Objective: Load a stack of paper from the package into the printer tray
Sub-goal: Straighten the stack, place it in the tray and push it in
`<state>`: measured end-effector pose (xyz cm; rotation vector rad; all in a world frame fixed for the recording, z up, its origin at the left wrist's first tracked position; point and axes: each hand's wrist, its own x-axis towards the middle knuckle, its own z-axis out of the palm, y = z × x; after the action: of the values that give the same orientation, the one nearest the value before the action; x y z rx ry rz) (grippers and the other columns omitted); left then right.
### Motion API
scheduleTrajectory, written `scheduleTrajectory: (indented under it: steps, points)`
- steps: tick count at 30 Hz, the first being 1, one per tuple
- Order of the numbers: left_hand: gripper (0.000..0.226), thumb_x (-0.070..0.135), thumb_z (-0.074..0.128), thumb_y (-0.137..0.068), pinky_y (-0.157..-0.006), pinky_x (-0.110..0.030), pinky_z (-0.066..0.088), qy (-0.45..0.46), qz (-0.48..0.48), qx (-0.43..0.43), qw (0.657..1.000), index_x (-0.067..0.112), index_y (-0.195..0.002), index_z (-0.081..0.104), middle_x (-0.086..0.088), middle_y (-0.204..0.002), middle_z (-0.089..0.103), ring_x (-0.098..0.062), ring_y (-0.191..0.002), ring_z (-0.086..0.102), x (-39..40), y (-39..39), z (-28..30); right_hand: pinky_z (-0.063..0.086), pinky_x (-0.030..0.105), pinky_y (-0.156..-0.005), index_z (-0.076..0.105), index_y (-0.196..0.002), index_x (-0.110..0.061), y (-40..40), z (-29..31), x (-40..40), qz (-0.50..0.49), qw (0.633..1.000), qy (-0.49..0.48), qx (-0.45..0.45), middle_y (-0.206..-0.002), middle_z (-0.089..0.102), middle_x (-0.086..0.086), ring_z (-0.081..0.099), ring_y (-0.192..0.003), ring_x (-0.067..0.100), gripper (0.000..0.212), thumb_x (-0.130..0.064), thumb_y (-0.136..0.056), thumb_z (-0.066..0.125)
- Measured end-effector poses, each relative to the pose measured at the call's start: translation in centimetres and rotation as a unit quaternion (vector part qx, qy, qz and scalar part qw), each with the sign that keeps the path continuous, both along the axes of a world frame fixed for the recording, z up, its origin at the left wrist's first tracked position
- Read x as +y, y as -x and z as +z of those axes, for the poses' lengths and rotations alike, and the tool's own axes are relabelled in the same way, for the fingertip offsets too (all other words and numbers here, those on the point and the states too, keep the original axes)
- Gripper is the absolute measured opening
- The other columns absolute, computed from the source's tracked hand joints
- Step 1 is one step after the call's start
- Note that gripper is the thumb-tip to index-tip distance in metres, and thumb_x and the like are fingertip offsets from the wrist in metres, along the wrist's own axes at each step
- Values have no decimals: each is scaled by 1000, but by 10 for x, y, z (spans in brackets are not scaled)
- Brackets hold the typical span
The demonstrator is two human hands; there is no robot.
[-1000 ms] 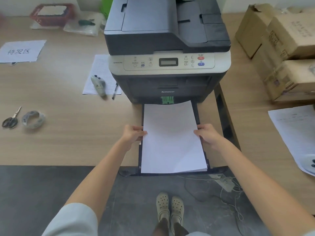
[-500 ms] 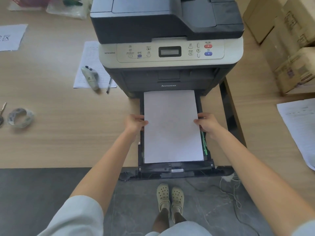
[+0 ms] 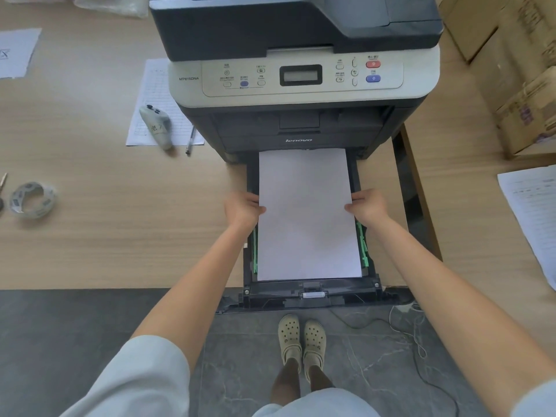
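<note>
A white paper stack (image 3: pixel 307 224) lies flat inside the black pulled-out printer tray (image 3: pixel 310 294), between its green side guides. The tray sticks out past the desk edge from the grey and black printer (image 3: pixel 301 85). My left hand (image 3: pixel 242 210) grips the stack's left edge, thumb on top. My right hand (image 3: pixel 368 206) grips the right edge the same way. The stack's far end reaches the printer's slot. The paper package is not in view.
On the wooden desk (image 3: pixel 105 221) left of the printer lie a form sheet with a grey handheld device (image 3: pixel 156 127) and a pen, plus a tape roll (image 3: pixel 31 200). Cardboard boxes (image 3: pixel 517 70) stand at right, printed sheets (image 3: pixel 532 212) near them. Cables trail on the floor.
The stack has slid forward and dropped down into the tray; its near end no longer overhangs the tray front, and the green guides now show. My head has moved closer.
</note>
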<state>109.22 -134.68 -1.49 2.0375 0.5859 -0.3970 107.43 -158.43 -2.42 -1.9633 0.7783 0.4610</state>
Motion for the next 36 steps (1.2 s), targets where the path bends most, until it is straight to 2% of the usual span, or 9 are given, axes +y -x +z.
scheduleTrajectory:
  steps: [8, 11, 14, 18, 21, 27, 29, 31, 36]
  points:
    - [13, -9, 67, -72, -54, -21, 41, -34, -11, -4, 999, 3, -75, 64, -9, -76, 59, -19, -71, 53, -4, 0, 0, 44, 27, -83, 56, -119, 4, 3, -6, 6, -24, 999, 18, -39, -119, 62, 22, 58, -109, 32, 36, 5, -83, 58]
    - [17, -9, 68, -72, -60, -25, 45, -27, 1, -10, 1000, 1, -86, 69, -8, -77, 61, -21, -71, 57, -3, 3, -1, 50, 44, -90, 60, -104, 15, 6, -8, 12, -32, 996, 48, -69, -110, 62, 34, 57, -105, 45, 25, 13, -80, 51]
    - [27, -12, 64, -71, -67, -27, 36, -31, -22, -11, 999, 13, -74, 55, -9, -73, 50, -20, -68, 44, -3, 3, -3, 48, 55, -86, 58, -99, 21, 6, -9, 15, -14, 994, 72, -85, -104, 61, 39, 56, -101, 49, 23, 14, -79, 48]
    - [14, -5, 66, -75, -68, -29, 44, -40, -19, -11, 999, 8, -76, 62, -11, -73, 57, -22, -69, 52, -4, 4, -2, 49, 48, -89, 59, -102, 17, 7, -7, 15, 11, 991, 93, -94, -106, 61, 37, 58, -100, 46, 23, 12, -81, 49]
    - [20, 2, 53, -84, -62, -27, 35, -40, -32, -19, 999, 15, -69, 57, -9, -73, 47, -20, -69, 41, -4, 4, -2, 50, 41, -85, 60, -108, 11, 10, -6, 13, 16, 991, 94, -89, -108, 63, 33, 59, -101, 42, 29, 13, -82, 47]
    - [23, 9, 42, -88, -72, -36, 46, 79, 42, 28, 996, 15, -69, 53, -15, -84, 56, -25, -76, 53, 2, 7, 8, 42, 26, -75, 60, -117, 0, 16, -4, 8, -2, 991, 108, -81, -121, 61, 21, 58, -104, 34, 33, 3, -85, 49]
    - [23, 12, 42, -93, -81, -34, 53, 108, 60, 23, 992, 4, -100, 63, -20, -99, 64, -31, -91, 63, 5, 12, 12, 40, 25, -76, 62, -115, -1, 19, -2, 5, -2, 990, 109, -84, -119, 62, 20, 58, -105, 33, 32, 2, -85, 51]
    - [33, 11, 39, -94, -87, -31, 52, 115, 59, 17, 992, 0, -121, 56, -21, -111, 63, -29, -102, 63, 11, 19, 16, 40, 26, -80, 63, -114, -2, 22, 0, 2, -6, 990, 110, -88, -119, 62, 19, 58, -107, 33, 32, 1, -84, 51]
    - [35, 4, 38, -93, -98, -33, 47, 136, 27, 22, 990, 4, -124, 54, -18, -122, 61, -24, -109, 60, 23, 51, 17, 40, 27, -88, 64, -112, -4, 37, 8, -5, -23, 990, 92, -102, -119, 63, 16, 56, -110, 29, 31, -1, -85, 51]
